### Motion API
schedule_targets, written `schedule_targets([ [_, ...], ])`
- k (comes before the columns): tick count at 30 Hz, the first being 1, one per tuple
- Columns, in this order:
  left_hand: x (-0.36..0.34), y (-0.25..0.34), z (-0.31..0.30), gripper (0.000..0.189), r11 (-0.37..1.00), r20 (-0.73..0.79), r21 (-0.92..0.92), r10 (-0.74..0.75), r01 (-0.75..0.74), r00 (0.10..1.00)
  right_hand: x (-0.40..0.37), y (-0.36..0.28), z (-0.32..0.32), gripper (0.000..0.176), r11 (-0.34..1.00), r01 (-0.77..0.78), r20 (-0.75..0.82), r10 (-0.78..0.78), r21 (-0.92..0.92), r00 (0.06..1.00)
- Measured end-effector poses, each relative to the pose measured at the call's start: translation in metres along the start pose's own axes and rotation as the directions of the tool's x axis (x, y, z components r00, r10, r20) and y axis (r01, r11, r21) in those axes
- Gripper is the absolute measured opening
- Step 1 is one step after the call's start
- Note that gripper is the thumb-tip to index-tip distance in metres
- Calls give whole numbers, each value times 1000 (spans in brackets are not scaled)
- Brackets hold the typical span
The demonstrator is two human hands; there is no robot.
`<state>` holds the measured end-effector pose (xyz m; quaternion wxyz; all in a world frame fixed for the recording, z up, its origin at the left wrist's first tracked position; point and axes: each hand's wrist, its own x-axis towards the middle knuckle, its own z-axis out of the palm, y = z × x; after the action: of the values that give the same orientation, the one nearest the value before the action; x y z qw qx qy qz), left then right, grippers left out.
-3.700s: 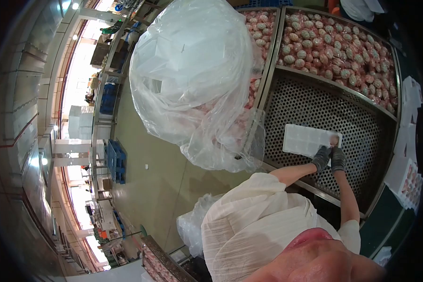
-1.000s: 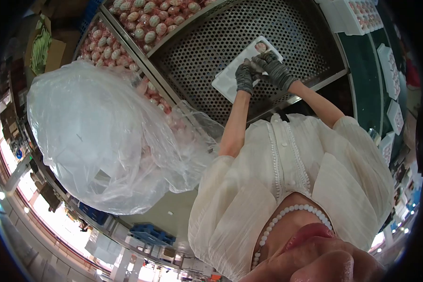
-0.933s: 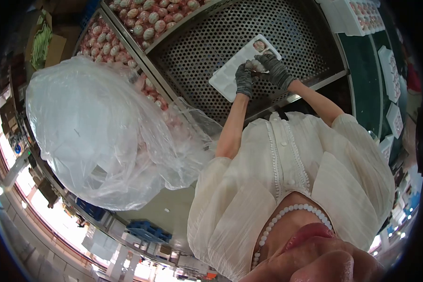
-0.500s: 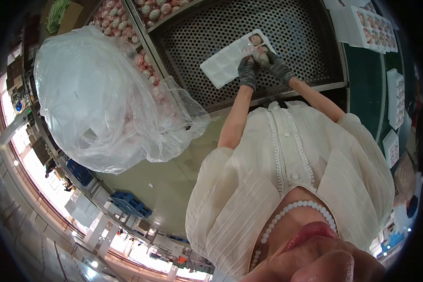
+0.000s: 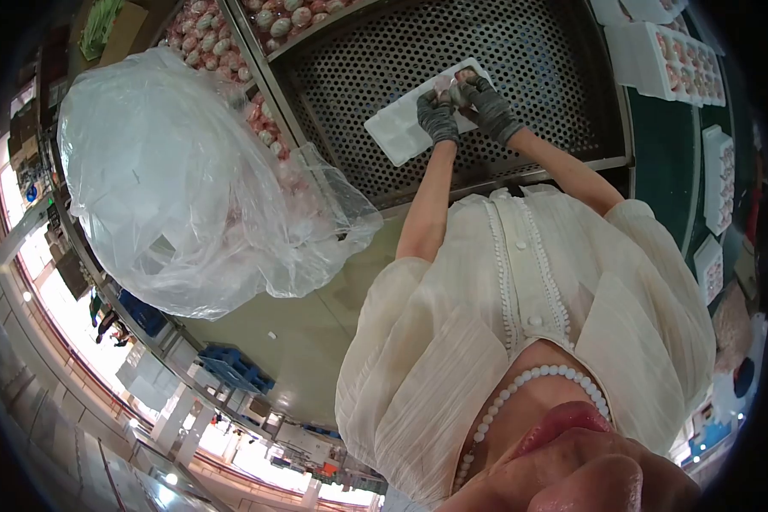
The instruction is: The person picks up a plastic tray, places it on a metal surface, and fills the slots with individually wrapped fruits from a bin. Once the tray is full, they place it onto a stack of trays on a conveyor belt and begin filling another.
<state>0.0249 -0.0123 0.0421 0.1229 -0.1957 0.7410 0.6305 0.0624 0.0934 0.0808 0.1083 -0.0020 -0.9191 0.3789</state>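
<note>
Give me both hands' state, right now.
Left hand: fingers curled at a round item; grip cannot be told.
Right hand: fingers bent at that same item; grip cannot be told.

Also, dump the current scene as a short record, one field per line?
surface: perforated metal
tray: white, divided, lying on that metal, left-end pockets unfilled
left hand: gray glove, over the tray
right hand: gray glove, beside the left, over the tray's other end
grip: unclear, fingers hide it
stock: red-and-white wrapped rounds, piled in neighboring bins
bag: big clear plastic, left of the tray
belt side: filled white trays on green surface
</note>
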Motion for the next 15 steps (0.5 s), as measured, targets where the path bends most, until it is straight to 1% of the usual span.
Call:
schedule_targets([
  [1, -1, 3, 1, 16, 998, 44, -65, -24, 26, 999, 4, 0, 2, 46, 999, 14, 6, -14, -45, 1000],
  [2, 2, -6, 1, 16, 997, 42, -67, -30, 32, 999, 6, 1, 2, 46, 999, 13, 13, -13, -46, 1000],
  [3, 3, -10, 1, 16, 979, 45, 137, 143, -148, 989, 11, -1, -1, 44, 992, -60, 160, 78, -110, 984],
  [4, 4, -12, 1, 17, 888, 85, 334, 305, -316, 948, 15, -4, -3, 42, 975, -124, 296, 175, -183, 939],
  [5, 4, -12, -3, 20, 828, 141, 464, 282, -315, 949, 19, -10, -2, 42, 975, -125, 301, 177, -184, 937],
  [7, 5, -1, -2, 19, 812, 157, 482, 290, -329, 944, 26, -1, 7, 32, 938, 114, 325, -2, -326, 946],
  [8, 4, 1, -2, 17, 791, 177, 508, 293, -342, 940, 25, 3, 9, 32, 937, 113, 329, 2, -330, 944],
  [9, 6, -2, -2, 17, 793, 179, 506, 290, -341, 940, 28, 2, 8, 29, 948, 121, 361, -7, -294, 932],
  [10, 10, -6, -2, 17, 823, 150, 475, 275, -313, 950, 35, 0, 7, 26, 958, 129, 391, -19, -258, 920],
  [11, 14, -11, -2, 17, 850, 121, 442, 259, -285, 958, 45, -27, -14, 25, 934, 174, 405, -36, -311, 914],
  [12, 14, -13, -1, 17, 851, 120, 441, 259, -286, 958, 46, -24, -12, 25, 934, 176, 405, -37, -312, 914],
  [13, 9, -18, 0, 17, 958, -22, 252, 149, -139, 989, 42, -19, -5, 25, 921, 224, 395, -86, -318, 915],
  [14, 6, -27, 1, 18, 999, -137, 32, 8, -4, 991, 37, -14, 1, 26, 905, 272, 385, -135, -326, 913],
  [15, 5, -29, 2, 18, 999, -167, -51, -2, -7, 986, 34, -12, 3, 27, 876, 317, 393, -165, -362, 905],
])
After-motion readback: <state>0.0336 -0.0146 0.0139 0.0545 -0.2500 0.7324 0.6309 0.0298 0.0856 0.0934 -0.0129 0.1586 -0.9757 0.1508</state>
